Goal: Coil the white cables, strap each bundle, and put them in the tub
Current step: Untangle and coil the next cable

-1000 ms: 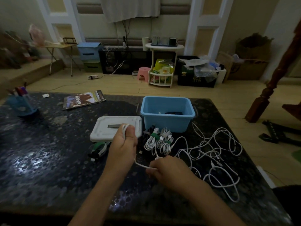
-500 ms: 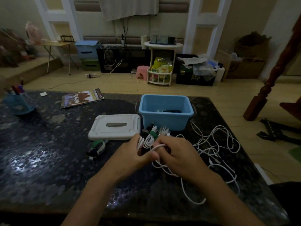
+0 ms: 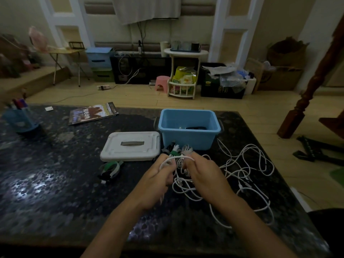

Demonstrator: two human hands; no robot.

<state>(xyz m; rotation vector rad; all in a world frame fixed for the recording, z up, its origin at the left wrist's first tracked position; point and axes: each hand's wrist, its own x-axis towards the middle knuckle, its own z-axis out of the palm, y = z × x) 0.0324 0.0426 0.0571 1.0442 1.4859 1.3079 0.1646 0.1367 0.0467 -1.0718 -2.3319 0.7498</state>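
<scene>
Both hands, left hand [image 3: 158, 180] and right hand [image 3: 202, 175], grip one white cable [image 3: 174, 158].

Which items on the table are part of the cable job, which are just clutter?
Job:
- white cable held between left hand and right hand
- loose cables
- strapped bundles
- blue tub
- straps

Clutter:
- white lid
- magazine
- pen holder

A dark speckled stone table [image 3: 55, 183] carries a blue tub [image 3: 188, 138] with its white lid [image 3: 130, 146] just beside it; loose white cables [image 3: 247, 164] sprawl to the right; green straps [image 3: 109, 169], a magazine [image 3: 93, 113] and a blue pen holder [image 3: 19, 120] lie further left.
</scene>
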